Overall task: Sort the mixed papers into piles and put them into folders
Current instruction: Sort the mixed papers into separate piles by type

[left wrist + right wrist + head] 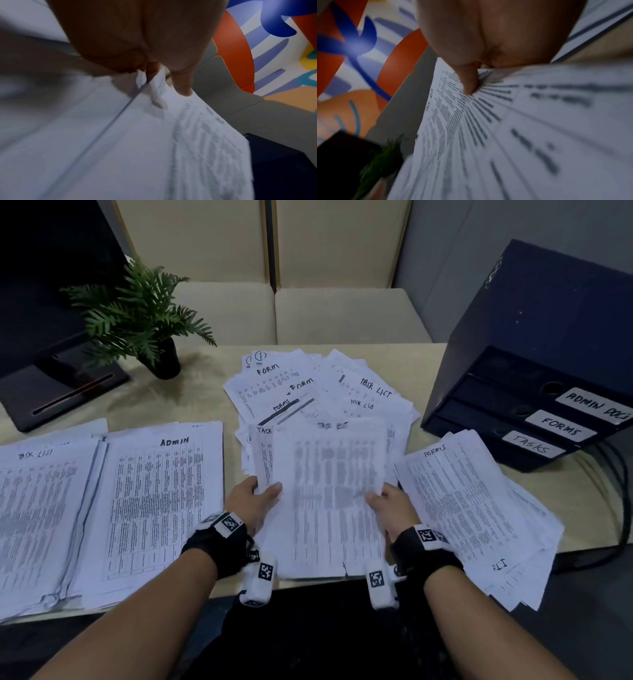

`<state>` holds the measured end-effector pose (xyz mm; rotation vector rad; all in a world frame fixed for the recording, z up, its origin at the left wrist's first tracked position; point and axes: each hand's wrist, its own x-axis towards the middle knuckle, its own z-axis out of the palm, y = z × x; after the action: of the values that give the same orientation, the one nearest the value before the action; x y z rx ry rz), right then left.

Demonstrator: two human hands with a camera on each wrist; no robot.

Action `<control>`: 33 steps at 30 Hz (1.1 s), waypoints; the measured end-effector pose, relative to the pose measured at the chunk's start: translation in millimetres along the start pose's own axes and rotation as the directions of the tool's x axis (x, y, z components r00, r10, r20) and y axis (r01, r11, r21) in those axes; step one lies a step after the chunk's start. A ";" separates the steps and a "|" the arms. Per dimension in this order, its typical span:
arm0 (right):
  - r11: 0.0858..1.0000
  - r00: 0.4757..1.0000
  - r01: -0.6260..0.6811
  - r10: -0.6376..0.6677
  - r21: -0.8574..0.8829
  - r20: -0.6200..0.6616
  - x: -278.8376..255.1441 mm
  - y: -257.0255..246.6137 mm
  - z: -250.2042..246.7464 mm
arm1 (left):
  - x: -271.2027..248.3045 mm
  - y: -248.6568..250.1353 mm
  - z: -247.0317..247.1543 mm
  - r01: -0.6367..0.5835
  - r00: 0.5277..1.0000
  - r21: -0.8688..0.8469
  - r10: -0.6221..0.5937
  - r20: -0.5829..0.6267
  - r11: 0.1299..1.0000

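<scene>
A blurred printed sheet (330, 498) is held up over the table's front middle. My left hand (255, 496) pinches its left edge, thumb on top; the left wrist view shows the same sheet (171, 148) under the thumb (181, 86). My right hand (388, 503) pinches the right edge, its thumb (469, 82) pressed on the printed sheet (505, 135). Behind lies the mixed heap (308, 392) of FORM and TASK LIST sheets. Sorted piles: TASK LIST (37, 508) far left, ADMIN (157, 501) beside it, FORMS (466, 501) at right.
A dark folder box (534, 354) with folders labelled ADMIN DOCS, FORMS and TASKS stands at the back right, cables trailing beside it. A potted fern (144, 313) and a monitor base (58, 392) occupy the back left. Beige seats sit beyond the table.
</scene>
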<state>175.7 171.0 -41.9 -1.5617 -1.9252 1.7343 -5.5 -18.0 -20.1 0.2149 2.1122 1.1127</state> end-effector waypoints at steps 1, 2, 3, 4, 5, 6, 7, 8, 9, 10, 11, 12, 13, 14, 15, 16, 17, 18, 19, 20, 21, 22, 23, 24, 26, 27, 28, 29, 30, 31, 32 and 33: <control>0.998 0.999 0.017 -0.015 -0.059 0.032 -2.5 -2.0 4.7 | -2.0 1.1 -0.6 -0.008 1.000 0.007 0.008 0.015 1.000; 0.995 0.999 0.027 -0.023 -0.096 0.044 -3.8 -2.9 9.3 | -4.6 2.2 -1.6 -0.022 0.999 0.023 0.021 0.029 0.999; 0.993 0.999 0.022 -0.018 -0.114 0.033 -5.8 -5.5 12.5 | -7.9 4.0 -3.0 -0.046 0.999 0.037 0.045 0.023 0.998; 0.993 1.000 0.020 -0.019 -0.113 0.015 -7.6 -10.1 16.5 | -10.8 5.2 -7.8 -0.074 0.997 0.045 0.074 0.010 0.996; 0.995 1.000 0.007 -0.008 -0.095 -0.013 -9.3 -13.6 20.0 | -15.0 8.6 -13.0 -0.116 0.993 0.036 0.115 0.018 0.993; 0.999 1.000 -0.006 0.004 -0.044 -0.028 -13.0 -18.9 22.1 | -19.0 12.4 -18.7 -0.162 0.986 0.014 0.162 0.029 0.987; 1.000 0.999 -0.016 0.016 0.014 -0.034 -18.0 -25.9 25.6 | -24.4 17.4 -25.6 -0.203 0.978 -0.032 0.205 0.046 0.979; 0.996 0.999 -0.008 0.012 0.083 -0.036 -18.6 -29.9 30.1 | -28.9 20.6 -34.0 -0.226 0.970 -0.103 0.233 0.064 0.969; 0.986 1.000 -0.012 0.013 0.166 -0.003 -20.3 -35.3 35.3 | -31.5 21.5 -43.7 -0.233 0.965 -0.197 0.251 0.073 0.952; 0.969 0.999 -0.027 0.016 0.247 0.044 -20.7 -40.7 41.6 | -33.7 21.9 -53.8 -0.239 0.961 -0.270 0.266 0.070 0.933; 0.944 0.996 -0.044 0.014 0.327 0.093 -24.0 -48.0 47.7 | -34.5 21.1 -64.6 -0.260 0.957 -0.293 0.287 0.051 0.920; 0.925 0.992 -0.053 0.007 0.375 0.123 -26.6 -55.5 55.4 | -35.8 21.4 -76.0 -0.294 0.951 -0.256 0.310 0.023 0.921; 0.921 0.993 -0.009 -0.037 0.389 0.111 -29.6 -64.0 64.4 | -36.4 20.9 -88.3 -0.338 0.939 -0.204 0.343 -0.009 0.919; 0.930 0.990 0.084 -0.118 0.358 0.075 -35.1 -73.3 76.1 | -36.6 17.8 -102.5 -0.370 0.929 -0.165 0.368 -0.042 0.914; 0.934 0.980 0.175 -0.197 0.311 0.040 -41.2 -82.6 86.0 | -36.5 16.0 -114.8 -0.405 0.914 -0.153 0.396 -0.086 0.902; 0.929 0.966 0.249 -0.260 0.273 0.003 -47.9 -94.2 94.2 | -35.5 14.9 -125.5 -0.435 0.898 -0.149 0.415 -0.150 0.888; 0.911 0.948 0.310 -0.318 0.271 -0.018 -55.2 -106.7 103.1 | -34.0 13.7 -135.4 -0.459 0.880 -0.164 0.422 -0.218 0.873; 0.894 0.931 0.360 -0.363 0.266 -0.039 -58.9 -113.9 111.4 | -30.9 10.3 -144.9 -0.465 0.868 -0.168 0.410 -0.280 0.869; 0.875 0.914 0.400 -0.404 0.272 -0.045 -64.6 -121.9 121.1 | -28.1 5.4 -153.5 -0.476 0.852 -0.166 0.406 -0.330 0.864; 0.867 0.905 0.421 -0.424 0.268 -0.050 -67.8 -125.0 131.6 | -26.7 -1.1 -161.0 -0.485 0.839 -0.159 0.406 -0.362 0.860; 0.868 0.905 0.418 -0.424 0.266 -0.038 -70.6 -124.7 140.5 | -24.6 -9.5 -165.7 -0.482 0.838 -0.164 0.398 -0.374 0.861; 0.871 0.906 0.413 -0.422 0.266 -0.026 -71.9 -121.7 149.9 | -24.4 -16.7 -167.2 -0.456 0.850 -0.164 0.374 -0.370 0.875; 0.879 0.911 0.402 -0.413 0.255 -0.014 -73.3 -116.5 158.0 | -24.0 -25.5 -167.9 -0.418 0.869 -0.163 0.341 -0.358 0.894; 0.886 0.915 0.396 -0.403 0.240 -0.021 -73.4 -110.8 165.6 | -24.7 -32.3 -166.9 -0.386 0.885 -0.162 0.316 -0.341 0.908; 0.901 0.917 0.395 -0.397 0.178 -0.021 -77.0 -101.9 176.8 | -26.5 -43.2 -165.2 -0.425 0.874 -0.151 0.362 -0.325 0.892; 0.910 0.920 0.390 -0.390 0.140 -0.023 -78.5 -100.2 180.4 | -24.4 -48.2 -164.0 -0.455 0.859 -0.134 0.394 -0.328 0.881; 0.912 0.923 0.384 -0.384 0.142 -0.025 -79.4 -99.9 183.1 | -25.1 -48.6 -163.5 -0.460 0.856 -0.109 0.407 -0.319 0.881; 0.923 0.930 0.365 -0.366 0.126 -0.009 -79.3 -99.6 184.9 | -24.7 -48.3 -163.3 -0.433 0.868 -0.086 0.389 -0.309 0.897; 0.933 0.937 0.348 -0.349 0.087 -0.004 -79.1 -100.4 184.5 | -24.4 -47.6 -163.4 -0.374 0.901 -0.043 0.352 -0.255 0.926; 0.939 0.939 0.344 -0.344 0.018 -0.001 -80.3 -104.4 181.4 | -26.8 -40.4 -163.2 -0.260 0.949 0.045 0.264 -0.172 0.965; 0.931 0.931 0.364 -0.364 -0.001 -0.017 -78.2 -105.3 178.9 | -27.4 -36.2 -163.8 -0.153 0.975 0.144 0.172 -0.137 0.978; 0.923 0.924 0.383 -0.383 0.019 -0.017 -79.6 -108.2 175.2 | -26.1 -34.1 -164.0 -0.127 0.968 0.162 0.158 -0.195 0.979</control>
<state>32.6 16.8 25.1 -1.0867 -2.0274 1.5660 -90.4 -157.1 26.6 0.3395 2.4004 1.1015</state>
